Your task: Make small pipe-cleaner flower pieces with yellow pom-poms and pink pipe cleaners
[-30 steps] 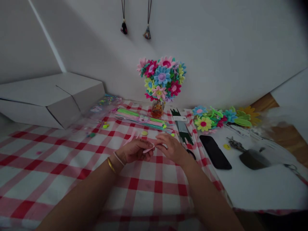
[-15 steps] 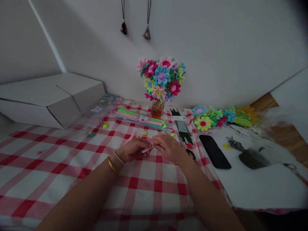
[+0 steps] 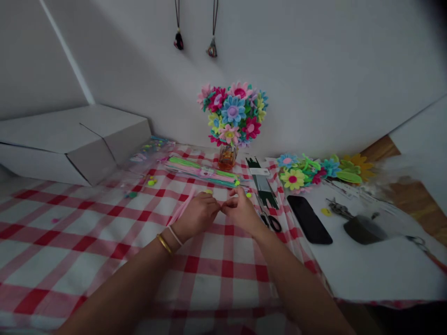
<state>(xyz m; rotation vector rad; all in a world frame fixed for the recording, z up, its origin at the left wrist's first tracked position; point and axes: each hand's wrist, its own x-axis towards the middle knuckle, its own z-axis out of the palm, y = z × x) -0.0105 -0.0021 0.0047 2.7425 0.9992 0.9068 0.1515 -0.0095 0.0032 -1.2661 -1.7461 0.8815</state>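
Note:
My left hand is closed, back of the hand upward, with its fingertips meeting those of my right hand. Thumb and forefinger of the right hand pinch together at the same spot. The pink pipe cleaner between them is almost wholly covered by the fingers now; it showed in the earlier picture. Loose pink pipe cleaners lie on the checked tablecloth just behind the left hand. Black-handled scissors rest right of the right hand.
Behind the hands lie a bundle of coloured pipe cleaners and a pack of dark green stems. A glass vase holds fuzzy flowers. More flowers, a phone and keys are at right; a white box stands left.
My left hand has rolled over so its back faces up, covering the pink piece. My right hand's fingers have lifted and pinch at the left fingertips. The view has shifted slightly.

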